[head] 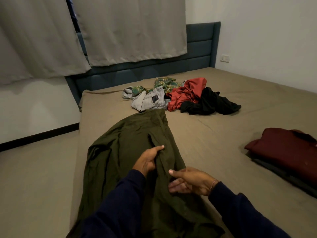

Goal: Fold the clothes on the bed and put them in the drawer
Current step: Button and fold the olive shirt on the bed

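Observation:
An olive green garment lies stretched lengthwise on the bed, running from the near edge towards the middle. My left hand grips a fold of its cloth, thumb on top. My right hand pinches the cloth just to the right of that fold, nearer to me. Further back lies a loose heap: grey jeans, a green plaid piece, a red garment and a black garment. At the right edge rests a folded maroon garment on top of a dark folded one.
A blue padded headboard stands behind the bed, with grey curtains hanging over it. A wall socket is on the white wall at the right. The floor lies to the left of the bed. No drawer is in view.

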Motion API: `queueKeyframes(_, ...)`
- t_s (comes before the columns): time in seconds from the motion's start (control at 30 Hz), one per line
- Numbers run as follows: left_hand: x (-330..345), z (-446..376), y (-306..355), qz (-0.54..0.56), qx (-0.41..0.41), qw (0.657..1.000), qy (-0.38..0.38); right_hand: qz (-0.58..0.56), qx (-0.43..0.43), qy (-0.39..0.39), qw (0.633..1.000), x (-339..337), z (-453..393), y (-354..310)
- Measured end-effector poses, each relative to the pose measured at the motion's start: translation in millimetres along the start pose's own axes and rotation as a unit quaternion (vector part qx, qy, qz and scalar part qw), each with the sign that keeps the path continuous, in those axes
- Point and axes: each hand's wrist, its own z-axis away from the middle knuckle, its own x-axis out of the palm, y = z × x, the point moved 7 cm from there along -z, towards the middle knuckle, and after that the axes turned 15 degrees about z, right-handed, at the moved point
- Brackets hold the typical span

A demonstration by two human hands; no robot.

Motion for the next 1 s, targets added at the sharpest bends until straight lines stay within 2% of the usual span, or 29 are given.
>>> queueKeyframes(0.03, 1, 6, 0, 0.003, 0.008, 1.000, -0.005, 0.014, -0.001, -0.029, 0.999, 4, 1, 4)
queueKeyframes(0.13, 5, 18, 5, 0.019, 0.033, 0.999, -0.033, -0.009, -0.040, -0.047, 0.998, 10, -1, 6)
queueKeyframes(0.27, 11, 22, 9, 0.065, 0.045, 0.993, -0.087, -0.006, -0.101, 0.025, 0.995, 9, -4, -3)
queueKeyframes(0.4, 10, 25, 6, 0.051, 0.044, 0.992, -0.110, -0.082, -0.173, 0.013, 0.981, 15, -9, -12)
queueKeyframes(0.47, -2, 27, -1, 0.026, 0.021, 0.994, -0.103, -0.076, -0.197, 0.070, 0.975, 5, -7, -20)
queueKeyframes(0.57, -21, 37, -24, -0.050, -0.034, 0.992, -0.109, -0.008, -0.216, 0.205, 0.954, -18, -8, -28)
queueKeyframes(0.67, -25, 51, -38, -0.063, -0.034, 0.987, -0.147, 0.037, -0.239, 0.258, 0.935, -23, -3, -34)
queueKeyframes(0.77, -26, 60, -35, 0.010, 0.009, 0.990, -0.141, -0.007, -0.198, 0.230, 0.953, -18, 2, -28)
queueKeyframes(0.87, -25, 69, -34, 0.040, 0.032, 0.990, -0.134, -0.020, -0.112, 0.104, 0.988, -6, 7, -13)
queueKeyframes(0.93, -23, 74, -37, 0.058, 0.030, 0.990, -0.127, -0.060, -0.114, 0.057, 0.990, -7, 8, -10)
queueKeyframes(1.0, -19, 80, -38, 0.095, 0.040, 0.987, -0.121, -0.097, -0.134, 0.052, 0.985, -10, 17, -15)
